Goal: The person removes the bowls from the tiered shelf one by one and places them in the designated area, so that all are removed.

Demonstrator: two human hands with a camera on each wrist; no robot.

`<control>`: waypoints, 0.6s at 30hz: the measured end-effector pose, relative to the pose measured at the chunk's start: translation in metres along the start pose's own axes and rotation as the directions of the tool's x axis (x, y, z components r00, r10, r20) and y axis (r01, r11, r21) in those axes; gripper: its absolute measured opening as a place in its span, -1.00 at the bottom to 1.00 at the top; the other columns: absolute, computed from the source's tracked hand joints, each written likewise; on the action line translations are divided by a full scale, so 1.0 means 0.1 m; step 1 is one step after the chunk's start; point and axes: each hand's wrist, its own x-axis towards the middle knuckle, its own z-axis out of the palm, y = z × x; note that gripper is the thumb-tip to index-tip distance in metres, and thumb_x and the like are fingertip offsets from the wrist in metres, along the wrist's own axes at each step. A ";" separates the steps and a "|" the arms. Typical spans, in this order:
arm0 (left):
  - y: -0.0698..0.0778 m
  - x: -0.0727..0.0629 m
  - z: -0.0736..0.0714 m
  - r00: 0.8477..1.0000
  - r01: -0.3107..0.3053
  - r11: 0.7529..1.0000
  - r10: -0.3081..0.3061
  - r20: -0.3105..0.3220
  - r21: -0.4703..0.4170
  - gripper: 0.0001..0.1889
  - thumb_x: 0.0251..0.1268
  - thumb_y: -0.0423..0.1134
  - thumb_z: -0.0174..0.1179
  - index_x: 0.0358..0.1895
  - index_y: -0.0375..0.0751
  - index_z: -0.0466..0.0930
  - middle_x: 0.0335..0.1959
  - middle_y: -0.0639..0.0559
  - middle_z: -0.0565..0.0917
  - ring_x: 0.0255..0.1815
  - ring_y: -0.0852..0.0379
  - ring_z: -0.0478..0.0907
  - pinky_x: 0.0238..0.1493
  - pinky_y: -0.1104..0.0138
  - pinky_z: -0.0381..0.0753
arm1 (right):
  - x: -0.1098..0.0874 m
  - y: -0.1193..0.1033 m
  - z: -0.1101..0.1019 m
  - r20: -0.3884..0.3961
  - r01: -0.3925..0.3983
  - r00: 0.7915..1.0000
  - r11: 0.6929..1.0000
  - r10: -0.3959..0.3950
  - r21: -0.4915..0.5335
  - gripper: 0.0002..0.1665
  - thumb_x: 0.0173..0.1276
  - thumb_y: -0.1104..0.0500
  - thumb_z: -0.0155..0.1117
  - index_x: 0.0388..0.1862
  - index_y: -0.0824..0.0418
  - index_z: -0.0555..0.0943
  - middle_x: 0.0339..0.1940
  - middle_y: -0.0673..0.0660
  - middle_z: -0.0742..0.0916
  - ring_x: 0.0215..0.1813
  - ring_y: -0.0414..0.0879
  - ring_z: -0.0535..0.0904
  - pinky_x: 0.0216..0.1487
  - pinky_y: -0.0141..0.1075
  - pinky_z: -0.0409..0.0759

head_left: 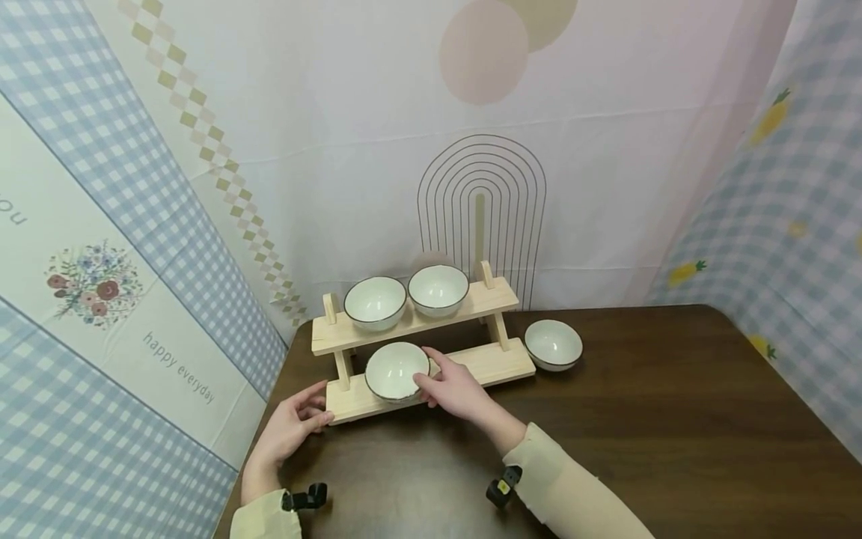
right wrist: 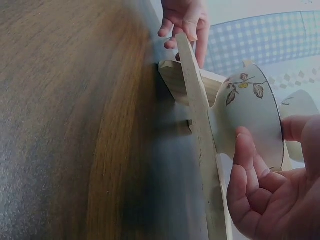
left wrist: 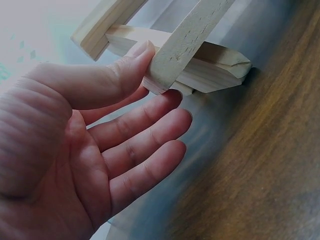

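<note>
A two-tier wooden rack [head_left: 501, 364] stands at the back left of the table. My right hand [head_left: 458, 385] grips a white dark-rimmed bowl [head_left: 397, 370] by its right side, thumb over the rim, on the lower shelf. In the right wrist view that bowl [right wrist: 250, 112] shows a leaf pattern outside, its foot at the shelf board. My left hand [head_left: 291, 427] pinches the left end of the lower shelf board [left wrist: 175, 55], its other fingers spread below. Two more bowls [head_left: 375, 303] [head_left: 438, 290] sit side by side on the upper shelf.
Another matching bowl [head_left: 554, 345] rests on the dark wooden table [head_left: 640, 419], right of the rack. A pale curtain [head_left: 357, 150] hangs behind the table, with checked cloth [head_left: 135, 112] at the left side and more at the right.
</note>
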 end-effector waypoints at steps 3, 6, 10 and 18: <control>0.00 0.00 0.00 1.000 -0.001 1.000 0.001 -0.001 -0.001 -0.26 0.38 -0.46 0.43 0.57 -0.48 0.34 0.07 -0.32 0.69 -0.20 0.10 0.72 -0.28 0.23 0.74 | 0.00 0.01 0.01 -0.008 0.002 1.000 1.000 -0.002 -0.013 -0.17 0.61 0.02 0.24 0.69 0.33 0.25 -0.50 -0.01 0.78 -0.47 -0.13 0.70 -0.25 -0.22 0.69; 0.00 0.00 0.00 1.000 0.001 1.000 -0.001 -0.001 0.000 -0.26 0.38 -0.46 0.43 0.57 -0.47 0.34 0.07 -0.32 0.69 -0.20 0.10 0.72 -0.28 0.23 0.74 | 0.00 0.02 0.02 -0.009 0.001 1.000 1.000 -0.002 -0.021 -0.17 0.62 0.00 0.24 0.70 0.32 0.24 -0.50 -0.02 0.78 -0.46 -0.13 0.70 -0.22 -0.20 0.68; 0.01 0.00 0.01 1.000 0.004 1.000 -0.004 0.000 0.000 -0.26 0.38 -0.46 0.43 0.57 -0.47 0.34 0.07 -0.32 0.69 -0.20 0.10 0.72 -0.27 0.23 0.74 | -0.01 0.02 0.02 -0.012 0.001 1.000 1.000 -0.001 -0.021 -0.16 0.62 -0.01 0.24 0.70 0.31 0.24 -0.49 -0.02 0.78 -0.45 -0.12 0.71 -0.19 -0.17 0.68; 0.00 0.01 0.01 1.000 0.001 1.000 -0.001 -0.002 0.011 -0.26 0.38 -0.46 0.43 0.57 -0.48 0.33 0.07 -0.32 0.69 -0.21 0.10 0.72 -0.28 0.23 0.74 | 0.00 0.04 0.04 -0.024 0.011 1.000 0.999 -0.012 -0.033 -0.15 0.62 -0.02 0.24 0.70 0.32 0.23 -0.50 -0.04 0.78 -0.46 -0.15 0.70 -0.19 -0.17 0.68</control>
